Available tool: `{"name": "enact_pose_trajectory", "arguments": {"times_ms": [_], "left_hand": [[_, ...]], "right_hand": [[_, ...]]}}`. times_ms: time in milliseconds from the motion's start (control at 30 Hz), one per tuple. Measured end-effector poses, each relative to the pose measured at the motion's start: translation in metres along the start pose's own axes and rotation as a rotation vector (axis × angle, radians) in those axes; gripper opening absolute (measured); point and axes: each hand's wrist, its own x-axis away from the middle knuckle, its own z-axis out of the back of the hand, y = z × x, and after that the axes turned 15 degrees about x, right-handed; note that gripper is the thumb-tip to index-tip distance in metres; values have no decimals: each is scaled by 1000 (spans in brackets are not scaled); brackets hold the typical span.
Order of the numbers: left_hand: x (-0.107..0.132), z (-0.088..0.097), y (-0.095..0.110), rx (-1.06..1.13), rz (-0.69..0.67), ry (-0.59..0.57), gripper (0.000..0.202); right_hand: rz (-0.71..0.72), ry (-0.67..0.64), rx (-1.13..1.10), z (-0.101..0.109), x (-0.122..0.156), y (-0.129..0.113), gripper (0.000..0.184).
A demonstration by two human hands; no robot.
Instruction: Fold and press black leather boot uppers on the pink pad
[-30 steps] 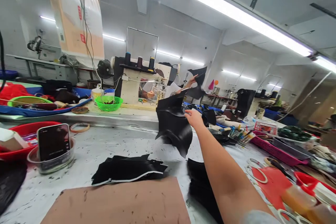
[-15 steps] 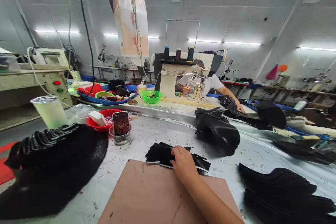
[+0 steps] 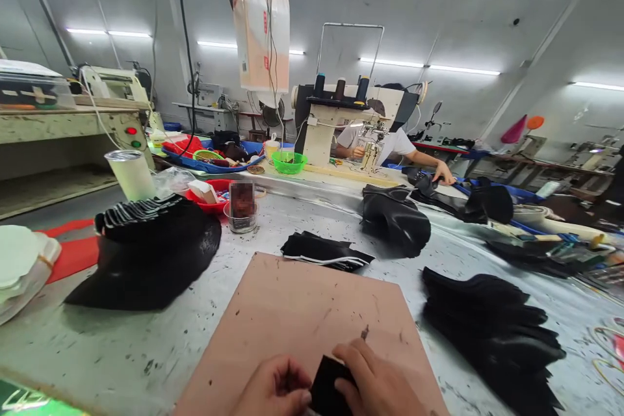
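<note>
Low on the brown board [image 3: 312,292], a small black leather-like piece [image 3: 330,385] lies between my two hands. My right hand [image 3: 375,380] grips it from the right, fingers over its top and right edge. From the other side, my left hand [image 3: 275,387] pinches at its left edge, the thumb and fingertips close together; the contact is partly hidden. Just past the board's far edge rests a stack of black pieces with pale edges [image 3: 324,250]. To the right is a larger fanned pile of black pieces [image 3: 487,331].
Left of the board lies a big black stack [image 3: 156,253], with a white tumbler [image 3: 130,175] behind it. A phone stands in a clear cup [image 3: 241,218] beside a red basket [image 3: 217,198]. A sewing machine [image 3: 319,136] and a co-worker's hand [image 3: 443,172] are across the table.
My right hand has left the far stack and come back toward me with a black piece. My left hand has entered view beside it. The view has tilted down.
</note>
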Motion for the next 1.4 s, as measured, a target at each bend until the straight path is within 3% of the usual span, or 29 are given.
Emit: {"name": "enact_pose_trajectory", "arguments": {"times_ms": [67,167,267,500,733,1000,1100,1200,1267,1333,1400], "left_hand": [[4,-5,2,8,5,29,37],[10,-7,0,23,12,49,33],[12,-5,-6,36,-1,81,32],[18,-11,-6,47,-5,212,34],[18,-10,-8,72,-24,263,36],[18,-9,-7,63,-30,260,36],[16,-9,-6,24,-61,260,34],[16,-8,-8,-49,-141,278,30],[16,-7,-11,-104,-193,275,25],[18,-7,-15,-153,-229,252,21],[20,-6,-18,-257,-260,217,18]], "right_hand": [[66,127,-20,0,6,-9,36],[160,157,-179,-3,11,-26,21],[154,209,-265,-10,14,-38,12],[135,420,-119,-22,18,-48,14],[86,282,-97,-31,18,-50,19],[123,302,-181,-35,19,-47,15],[112,306,-308,-31,22,-44,11],[24,224,-590,-25,34,-33,6],[-126,204,-721,-20,47,-22,15],[-300,246,-658,-16,60,-11,22],[-389,292,-403,-10,72,2,24]]}}
